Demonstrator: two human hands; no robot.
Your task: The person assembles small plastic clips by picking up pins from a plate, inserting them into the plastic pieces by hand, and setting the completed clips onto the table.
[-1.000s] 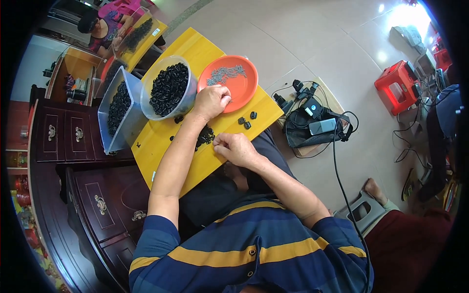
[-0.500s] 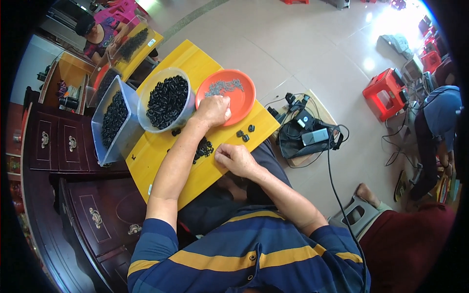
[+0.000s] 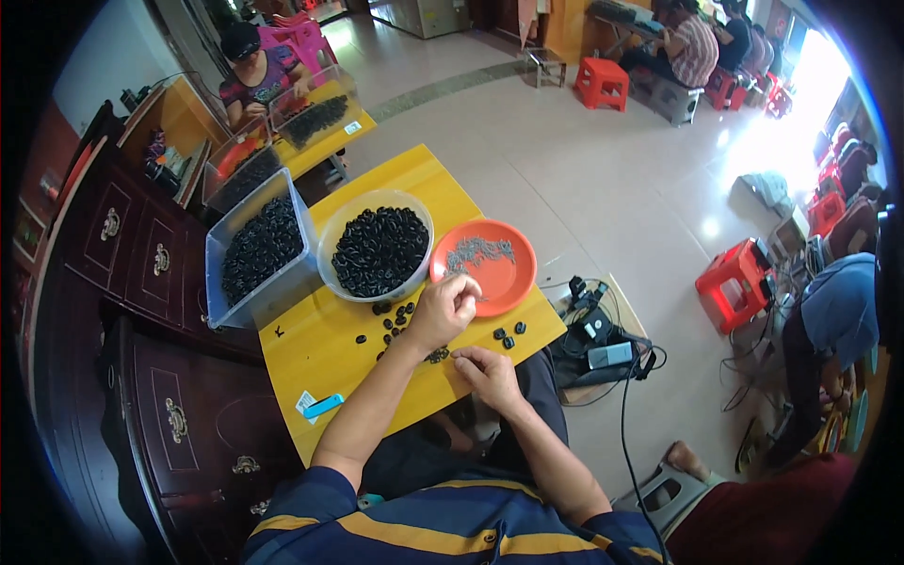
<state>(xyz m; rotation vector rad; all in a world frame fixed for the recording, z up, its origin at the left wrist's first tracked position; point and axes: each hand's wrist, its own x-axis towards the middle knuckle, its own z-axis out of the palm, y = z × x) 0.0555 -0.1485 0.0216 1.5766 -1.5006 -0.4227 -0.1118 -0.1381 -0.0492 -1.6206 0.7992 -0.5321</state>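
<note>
My left hand (image 3: 446, 313) is closed in a pinch just in front of the orange plate (image 3: 516, 295); a thin grey piece (image 3: 483, 298) sticks out from its fingertips. Small grey metal-looking pieces (image 3: 478, 252) lie spread over the plate's far side. Closer to me, my right hand (image 3: 488, 375) hovers at the near part of the yellow table (image 3: 311, 365), thumb and fingers pressed together. What they pinch, if anything, is too small to name. Loose black oval rings (image 3: 440, 355) lie beside its fingertips, partly hidden by my left arm. Three black pieces (image 3: 509, 342) sit at the right.
A round clear tub (image 3: 330, 252) and a square bluish bin (image 3: 247, 303), both full of black rings, stand to the left. A blue-handled tool (image 3: 324, 406) lies at the near left. Dark drawers (image 3: 179, 424) flank the table; cables and a device (image 3: 610, 355) sit on its right. Another person works beyond.
My left hand has drawn back from the plate toward me, now with a thin grey piece in its fingertips. The view has tilted up, showing more of the room.
</note>
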